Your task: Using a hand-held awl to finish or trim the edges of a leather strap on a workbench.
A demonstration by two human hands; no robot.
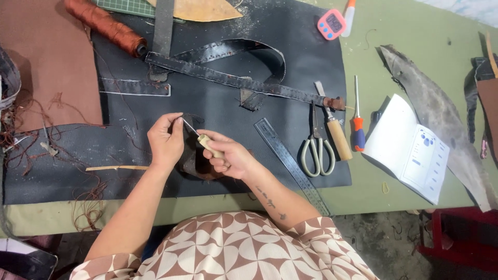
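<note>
— Left hand?
— Left hand raised near the bench's front edge, thumb and forefinger pinched together, forearm bare.
— Right hand?
— Right hand just beside it, fingers curled closed in a fist grip, wrist bent inward, forearm angled toward the body.

Scissors right of ruler

Pale-handled awl, tip tilted up-left, against dark brown leather piece

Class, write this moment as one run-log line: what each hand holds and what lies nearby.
left hand: pinches awl tip | right hand: grips awl handle | under hands: dark leather piece | nearby: ruler, scissors
</note>
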